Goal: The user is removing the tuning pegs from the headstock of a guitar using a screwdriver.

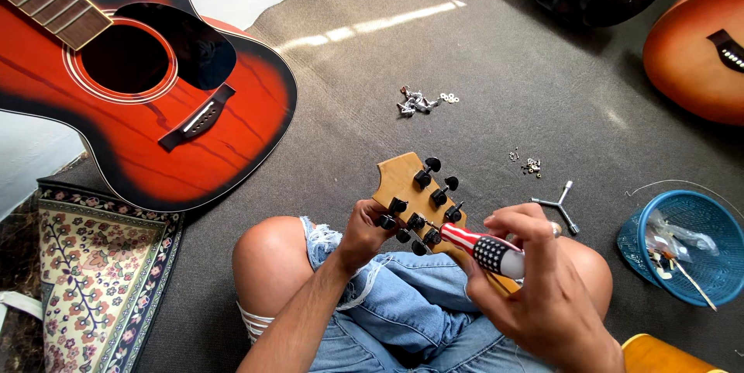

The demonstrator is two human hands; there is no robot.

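A light wooden guitar headstock [403, 177] with black tuning pegs [434, 187] lies over my lap, its back face up. My left hand [364, 229] grips its lower left edge, fingers on one black peg. My right hand [535, 280] is closed around a screwdriver [484, 249] with a red, white and blue patterned handle. The tip of the screwdriver points at the row of pegs near the headstock's lower edge. My knees in torn denim shorts sit under the headstock.
A red-and-black acoustic guitar [155, 101] lies at the upper left on the grey carpet [480, 63]. Small metal parts [416, 101], loose screws [531, 165] and a three-armed wrench [562, 206] lie ahead. A blue basket [686, 245], two more guitar bodies [697, 47] and a patterned rug [93, 280] surround me.
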